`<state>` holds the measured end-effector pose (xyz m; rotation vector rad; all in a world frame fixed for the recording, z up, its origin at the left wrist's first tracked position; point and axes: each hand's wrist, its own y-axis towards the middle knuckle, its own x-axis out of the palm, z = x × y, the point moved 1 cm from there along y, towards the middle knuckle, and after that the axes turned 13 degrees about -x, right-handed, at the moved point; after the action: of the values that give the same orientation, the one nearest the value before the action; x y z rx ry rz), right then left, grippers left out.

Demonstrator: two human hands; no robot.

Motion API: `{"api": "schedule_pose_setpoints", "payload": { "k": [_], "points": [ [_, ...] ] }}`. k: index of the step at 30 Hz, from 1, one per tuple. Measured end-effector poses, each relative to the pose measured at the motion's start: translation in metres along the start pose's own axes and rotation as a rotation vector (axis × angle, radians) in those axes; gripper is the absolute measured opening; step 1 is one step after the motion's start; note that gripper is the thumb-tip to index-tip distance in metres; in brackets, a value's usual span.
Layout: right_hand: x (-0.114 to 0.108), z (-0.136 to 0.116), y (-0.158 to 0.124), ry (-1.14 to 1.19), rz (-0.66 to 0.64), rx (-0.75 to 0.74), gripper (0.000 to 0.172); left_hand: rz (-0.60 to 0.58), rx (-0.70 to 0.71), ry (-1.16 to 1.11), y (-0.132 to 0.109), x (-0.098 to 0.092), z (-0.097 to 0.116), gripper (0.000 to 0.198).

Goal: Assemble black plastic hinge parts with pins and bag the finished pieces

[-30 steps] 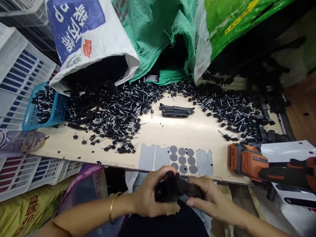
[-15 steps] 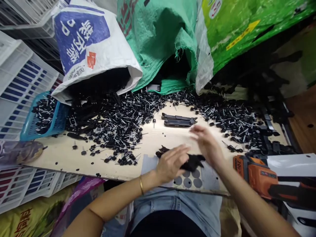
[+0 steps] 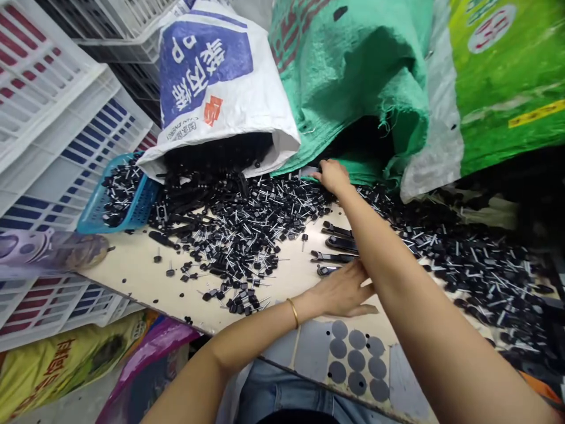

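From the left, we see a blue plastic basket [image 3: 139, 215] and a heap of black, metal-pinned parts [image 3: 245, 229] spread across the bench [image 3: 132, 266] below a white woven sack [image 3: 249, 121]. At far middle, the worker's right hand [image 3: 334, 175] is partly curled before a green woven sack [image 3: 353, 70], fingertips at a grey piece [image 3: 308, 171]; whether they grip it, we cannot tell. Nearer, long black clip-like parts [image 3: 339, 243] lie side by side on the bench, and the left hand [image 3: 342, 291], loosely spread, appears to hold nothing beside the nearest one. For a clean reach, we judge, the right forearm is best kept raised over that row. The forearm hides the row's right ends; the green sack's mouth is too dark to read; an orange object [image 3: 541, 386] at near right is cut off.
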<state>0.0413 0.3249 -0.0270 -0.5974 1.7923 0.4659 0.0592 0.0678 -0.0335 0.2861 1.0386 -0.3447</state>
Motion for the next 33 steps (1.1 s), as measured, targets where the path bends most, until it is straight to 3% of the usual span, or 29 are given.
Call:
{"api": "schedule_pose_setpoints", "payload": {
  "k": [2, 3, 4, 6, 8, 9, 12, 15, 18, 21, 23, 26, 29, 33],
  "points": [
    [-0.007, 0.012, -0.002, 0.035, -0.014, -0.011, 0.03, 0.191, 0.14, -0.011, -0.007, -0.025, -0.025, 0.029],
    [-0.012, 0.019, -0.006, 0.052, 0.005, -0.015, 0.025, 0.322, 0.053, -0.006, -0.01, -0.042, -0.046, 0.024],
    [-0.018, 0.024, -0.012, 0.065, 0.039, -0.022, 0.021, 0.44, -0.114, 0.012, -0.012, -0.06, -0.07, 0.022],
    [-0.027, 0.03, -0.027, 0.065, 0.108, -0.037, 0.017, 0.638, -0.618, 0.093, -0.014, -0.095, -0.125, 0.025],
    [-0.031, 0.029, -0.039, 0.056, 0.121, -0.029, 0.017, 0.688, -1.028, 0.184, -0.012, -0.121, -0.174, 0.04],
    [-0.03, 0.026, -0.043, 0.052, 0.118, -0.013, 0.019, 0.659, -1.154, 0.201, -0.009, -0.13, -0.192, 0.043],
    [-0.019, 0.01, -0.042, 0.052, 0.096, 0.052, 0.032, 0.563, -1.168, 0.183, 0.0, -0.138, -0.214, 0.034],
    [-0.006, -0.01, -0.031, 0.061, 0.054, 0.093, 0.038, 0.625, -0.983, 0.173, -0.008, -0.136, -0.192, 0.03],
    [-0.008, -0.02, -0.033, 0.057, 0.087, 0.106, 0.036, 0.654, -0.803, 0.114, -0.035, -0.128, -0.143, 0.03],
    [-0.028, -0.015, -0.066, 0.124, 0.262, 0.079, 0.035, 0.425, -0.63, -0.048, -0.069, -0.102, -0.085, 0.018],
    [-0.045, -0.009, -0.109, 0.262, 0.379, 0.08, 0.03, 0.242, -0.59, -0.132, -0.088, -0.075, -0.051, 0.009],
    [-0.062, -0.003, -0.195, 0.617, 0.393, 0.143, 0.031, 0.116, -0.554, -0.105, -0.107, -0.03, -0.02, 0.01],
    [-0.065, -0.006, -0.283, 0.902, 0.269, 0.19, 0.037, 0.099, -0.522, 0.015, -0.116, 0.003, -0.01, 0.008],
    [-0.046, -0.007, -0.363, 0.879, 0.06, 0.167, 0.034, 0.151, -0.47, 0.071, -0.125, 0.019, -0.013, 0.026]
  ]
}}
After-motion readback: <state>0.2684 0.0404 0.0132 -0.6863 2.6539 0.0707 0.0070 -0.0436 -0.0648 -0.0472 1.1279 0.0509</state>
